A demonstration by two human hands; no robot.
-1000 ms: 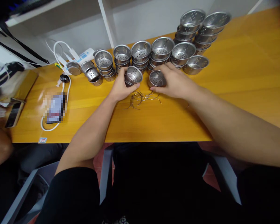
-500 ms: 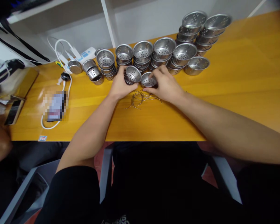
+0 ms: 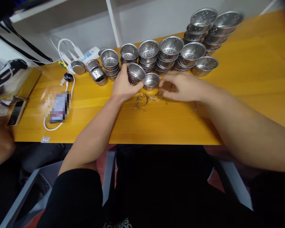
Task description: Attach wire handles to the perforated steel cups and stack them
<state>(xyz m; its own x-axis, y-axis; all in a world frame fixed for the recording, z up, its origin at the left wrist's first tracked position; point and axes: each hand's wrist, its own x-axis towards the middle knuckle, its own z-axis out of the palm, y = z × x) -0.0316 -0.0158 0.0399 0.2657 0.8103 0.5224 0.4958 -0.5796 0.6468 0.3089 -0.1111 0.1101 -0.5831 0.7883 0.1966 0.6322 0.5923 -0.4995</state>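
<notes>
Left hand (image 3: 122,87) holds a tipped cup (image 3: 136,73)

Far to the left lie a phone (image 3: 58,107) and a white cord (image 3: 48,127), close to the front edge of the table (image 3: 251,82). A wide strip of bare wood shows between them and the left hand. That hand is curled around the tipped cup, with fingers pressed on its side so its open mouth leans over. Just right of it a second cup (image 3: 151,80) sits flat on the wood. In front of both cups, nearer the person, lies a heap of thin wire loops (image 3: 144,99). The right hand (image 3: 182,87) is just beside the second cup with bent fingers, but it is blurry — I cannot tell if it pinches anything. Behind the hands, stacks of cups (image 3: 171,50) stand in a row near the back edge. A lone bowl (image 3: 204,66) ends the row — past it, bare wood runs on to the right.
</notes>
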